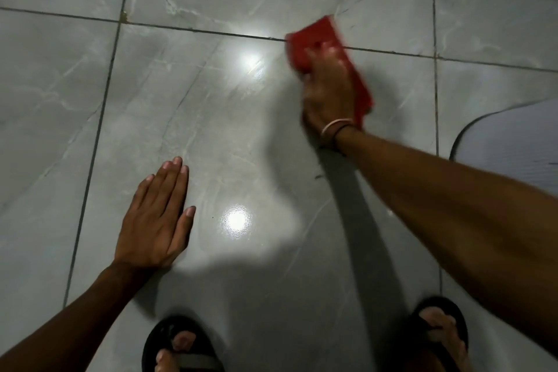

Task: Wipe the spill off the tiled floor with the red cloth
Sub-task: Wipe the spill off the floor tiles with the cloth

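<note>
My right hand [327,90] presses the red cloth [320,39] flat on the grey tiled floor [211,118], right of centre, across a grout line. Hand and cloth are blurred by motion. Most of the cloth sticks out beyond my fingers and along the right side of the hand. My left hand [155,220] lies flat on the floor at the lower left, palm down, fingers together, holding nothing. The tile between the hands shines with two bright light reflections; a faint wet sheen shows there, but I cannot make out a distinct spill.
My two feet in black sandals [181,347] stand at the bottom edge. A pale ribbed mat with a dark rim [510,142] lies at the right edge. Dark grout lines cross the floor. Small dark specks dot the tiles.
</note>
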Tool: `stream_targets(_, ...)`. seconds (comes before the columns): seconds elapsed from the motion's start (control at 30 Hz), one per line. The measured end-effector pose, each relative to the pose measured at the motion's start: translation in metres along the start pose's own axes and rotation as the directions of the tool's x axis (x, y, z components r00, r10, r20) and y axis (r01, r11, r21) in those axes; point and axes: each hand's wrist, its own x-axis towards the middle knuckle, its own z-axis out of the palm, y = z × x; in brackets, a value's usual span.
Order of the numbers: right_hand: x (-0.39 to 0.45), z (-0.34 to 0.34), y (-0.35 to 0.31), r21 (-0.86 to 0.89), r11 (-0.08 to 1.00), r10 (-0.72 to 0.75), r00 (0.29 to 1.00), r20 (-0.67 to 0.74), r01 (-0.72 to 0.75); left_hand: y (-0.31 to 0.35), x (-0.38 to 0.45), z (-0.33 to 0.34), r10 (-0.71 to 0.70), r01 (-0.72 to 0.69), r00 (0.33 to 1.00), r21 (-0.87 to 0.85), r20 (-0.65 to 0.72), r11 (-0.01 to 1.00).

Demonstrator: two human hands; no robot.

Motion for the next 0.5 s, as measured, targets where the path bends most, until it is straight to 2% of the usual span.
stream_targets(0.07, -0.039, 0.019, -0.049, 0.029, 0.969, -0.245, 0.967, 0.071, 0.244, 0.001, -0.001, 0.0, -0.008, 0.008, 1.0, -0.009, -0.001, 1.0)
stream_targets(0.13, -0.087, 0.03, -0.072, 0.121, 0.877, -0.478, 0.871, 0.117, 0.465, 0.005, -0.002, 0.002, -0.002, 0.002, 1.0, -0.008, -0.02, 1.0)
stream_targets(0.23, -0.153, 0.024, -0.04, 0.147, 0.7, -0.711, 0.663, 0.236, 0.699, 0.0, -0.001, 0.002, 0.02, -0.02, 0.999, 0.004, -0.043, 1.0)
stream_targets(0.27, -0.163, 0.017, -0.017, 0.16, 0.67, -0.738, 0.629, 0.243, 0.725, -0.001, 0.0, 0.001, 0.017, -0.017, 0.999, -0.001, -0.04, 1.0)
stream_targets(0.3, -0.166, 0.01, 0.008, 0.162, 0.671, -0.739, 0.635, 0.228, 0.723, 0.0, 0.002, 0.0, 0.008, -0.009, 0.999, -0.012, -0.033, 1.0)
stream_targets(0.37, -0.154, -0.005, 0.056, 0.101, 0.758, -0.652, 0.741, 0.161, 0.645, 0.003, 0.004, -0.001, -0.01, 0.01, 1.0, -0.025, -0.021, 1.0)
stream_targets(0.43, -0.123, -0.016, 0.087, 0.051, 0.881, -0.473, 0.876, 0.089, 0.47, 0.003, 0.001, -0.001, -0.013, 0.012, 1.0, -0.034, -0.017, 0.999)
stream_targets(0.5, -0.083, -0.024, 0.089, 0.081, 0.962, -0.265, 0.963, 0.052, 0.26, 0.002, -0.001, -0.001, -0.011, 0.01, 1.0, -0.039, -0.024, 0.999)
